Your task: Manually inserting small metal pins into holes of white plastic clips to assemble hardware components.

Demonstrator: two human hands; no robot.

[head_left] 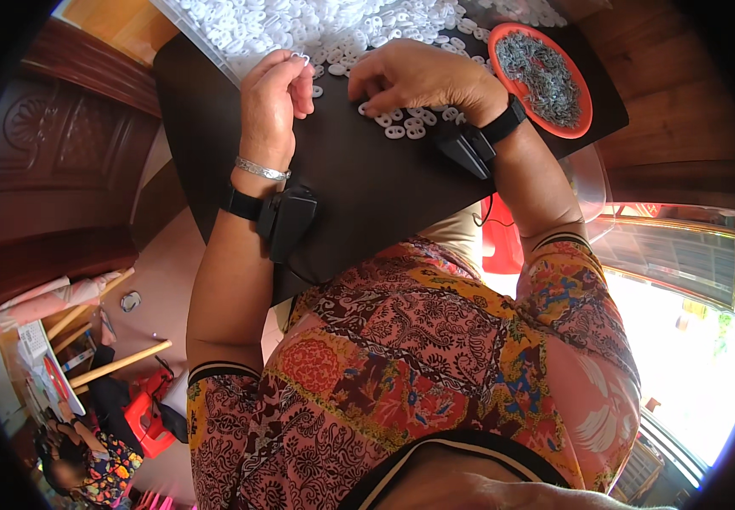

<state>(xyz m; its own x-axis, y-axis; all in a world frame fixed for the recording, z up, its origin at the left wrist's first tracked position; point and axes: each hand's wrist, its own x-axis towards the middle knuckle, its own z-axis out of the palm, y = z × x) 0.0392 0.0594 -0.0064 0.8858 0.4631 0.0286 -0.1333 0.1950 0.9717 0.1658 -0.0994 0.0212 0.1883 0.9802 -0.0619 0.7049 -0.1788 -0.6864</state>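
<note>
My left hand is raised over the dark table, its thumb and fingers pinched on a small white plastic piece that shows at the fingertips. To the right, my right hand is bent down to the tabletop with curled fingers. At its thumb tip is a white two-holed oval piece, partly covered by the fingers. Several similar loose white ovals lie under and beside that hand. Beyond both hands spreads a large heap of white pieces. Each wrist wears a black strapped device.
A clear plastic tray edge borders the heap at the far left. Right of my right hand stands an orange-red plate filled with small grey metallic pieces. Another person is at the lower left, near a red stool.
</note>
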